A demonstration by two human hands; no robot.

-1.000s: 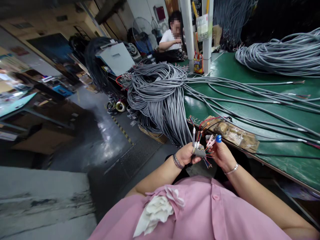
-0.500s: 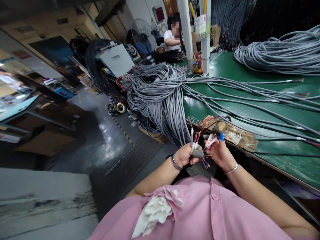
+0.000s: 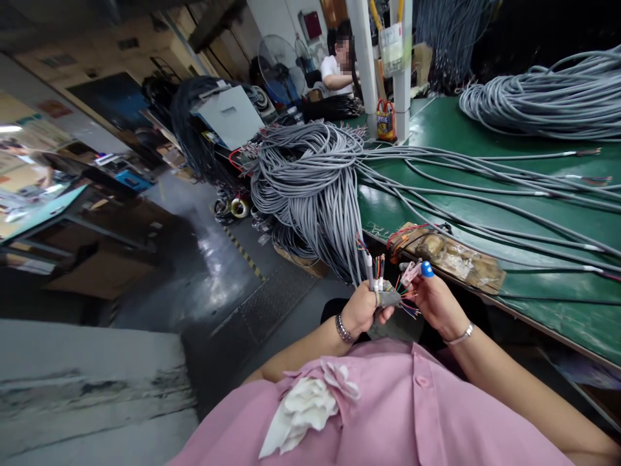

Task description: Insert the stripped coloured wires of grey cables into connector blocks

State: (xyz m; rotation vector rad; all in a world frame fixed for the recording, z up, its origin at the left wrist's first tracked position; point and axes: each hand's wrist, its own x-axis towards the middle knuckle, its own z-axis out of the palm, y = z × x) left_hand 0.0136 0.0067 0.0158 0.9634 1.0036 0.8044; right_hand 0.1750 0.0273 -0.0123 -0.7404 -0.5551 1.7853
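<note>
Green surface (image 3: 514, 285) carries long grey cables (image 3: 451, 155). Near its edge, left hand (image 3: 359, 310) is clamped on stripped cable ends (image 3: 380, 283); right hand (image 3: 436, 303) (blue fingertip cap (image 3: 427, 268) noted) pinches a pink clip (image 3: 411, 272) beside them.

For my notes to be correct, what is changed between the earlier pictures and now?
The upright grey cable in the left hand leans slightly further left. The co-worker has shifted right, toward the white post. Nothing was visibly taken or let go; the right hand still holds the pink clip.
</note>
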